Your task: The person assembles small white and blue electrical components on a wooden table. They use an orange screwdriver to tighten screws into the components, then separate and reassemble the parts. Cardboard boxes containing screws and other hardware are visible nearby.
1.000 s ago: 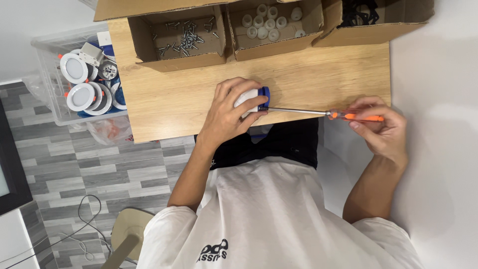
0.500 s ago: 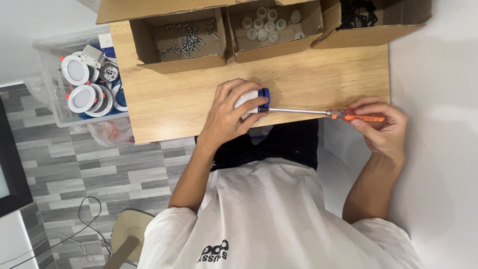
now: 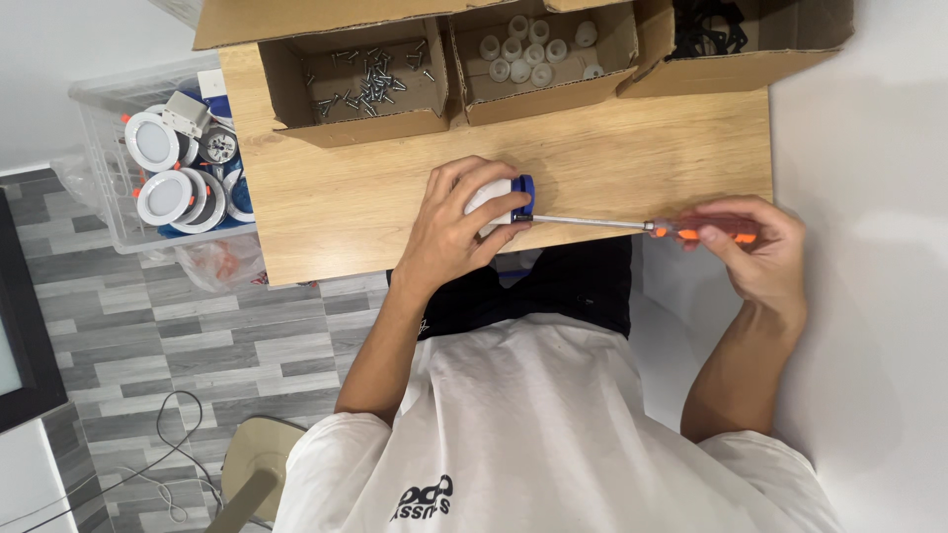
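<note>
My left hand (image 3: pixel 456 225) grips a small white round lamp with a blue back part (image 3: pixel 506 199), holding it on its side at the near edge of the wooden table (image 3: pixel 632 163). My right hand (image 3: pixel 755 249) holds a long screwdriver (image 3: pixel 632 225) by its orange handle. The steel shaft runs level to the left, and its tip meets the blue part of the lamp.
Three open cardboard boxes stand along the table's far side: one with screws (image 3: pixel 367 84), one with white round parts (image 3: pixel 533 49), one with black parts (image 3: pixel 716 30). A clear plastic bin (image 3: pixel 104 188) of round white lamps sits on the floor at left.
None of note; both hands and the screwdriver keep nearly the same place, with only a slight shift of my right hand on the handle.
</note>
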